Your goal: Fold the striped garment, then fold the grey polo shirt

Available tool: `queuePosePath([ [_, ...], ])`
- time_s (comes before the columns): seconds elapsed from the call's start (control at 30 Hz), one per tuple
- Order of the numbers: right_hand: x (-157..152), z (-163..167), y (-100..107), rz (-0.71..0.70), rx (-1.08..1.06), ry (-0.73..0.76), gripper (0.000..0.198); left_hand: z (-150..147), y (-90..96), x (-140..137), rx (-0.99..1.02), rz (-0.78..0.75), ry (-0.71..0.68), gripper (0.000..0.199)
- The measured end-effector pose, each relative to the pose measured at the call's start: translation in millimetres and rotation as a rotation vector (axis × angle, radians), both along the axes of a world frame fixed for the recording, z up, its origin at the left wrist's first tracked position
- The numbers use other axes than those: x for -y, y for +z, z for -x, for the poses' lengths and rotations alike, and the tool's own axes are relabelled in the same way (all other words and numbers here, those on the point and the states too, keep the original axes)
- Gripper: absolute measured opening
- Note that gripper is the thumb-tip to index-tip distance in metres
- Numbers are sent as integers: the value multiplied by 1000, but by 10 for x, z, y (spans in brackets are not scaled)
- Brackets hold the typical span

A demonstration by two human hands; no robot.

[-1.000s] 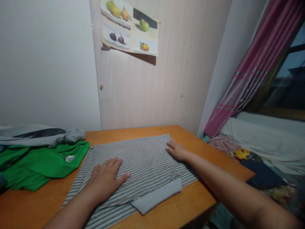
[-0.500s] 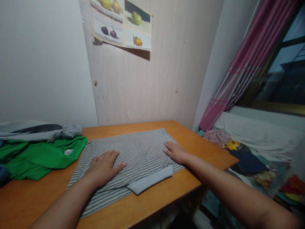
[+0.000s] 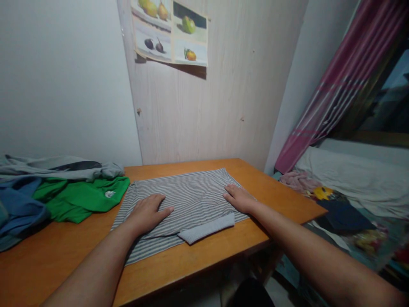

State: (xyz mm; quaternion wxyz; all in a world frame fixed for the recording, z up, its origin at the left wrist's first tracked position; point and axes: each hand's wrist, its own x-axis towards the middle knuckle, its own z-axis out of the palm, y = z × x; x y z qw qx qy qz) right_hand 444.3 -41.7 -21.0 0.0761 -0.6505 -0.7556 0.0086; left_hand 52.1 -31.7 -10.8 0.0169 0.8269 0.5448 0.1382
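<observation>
Two hands (image 3: 147, 215) flat, loosely spread, on one striped garment (image 3: 191, 194); one green garment (image 3: 84, 196) nearby.

Looking at an orange-brown table (image 3: 281, 196), right up by the wall. Got a grey-and-white striped garment (image 3: 187, 192) spread out flat on it, pale strip (image 3: 207, 229) along the near side. Over at the left, kinda messy: green garment (image 3: 84, 198), bunched blue garment (image 3: 22, 209), plus grey clothing (image 3: 111, 170) behind.
</observation>
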Motion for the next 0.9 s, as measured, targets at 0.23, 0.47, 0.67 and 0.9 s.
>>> queuePosePath([
  [0.23,-45,-33,-60,-10,-57,15,71,-1,44,67,24,-9,5,62],
  [0.47,-74,-45,-90,-13,-70,10,71,1,31,71,46,-5,19,58],
  [0.67,-104,-68,-106,-18,-68,21,71,-2,22,67,46,-20,18,58],
  [0.9,-121,-71,-113,-21,-70,20,70,-31,25,84,29,-71,9,53],
])
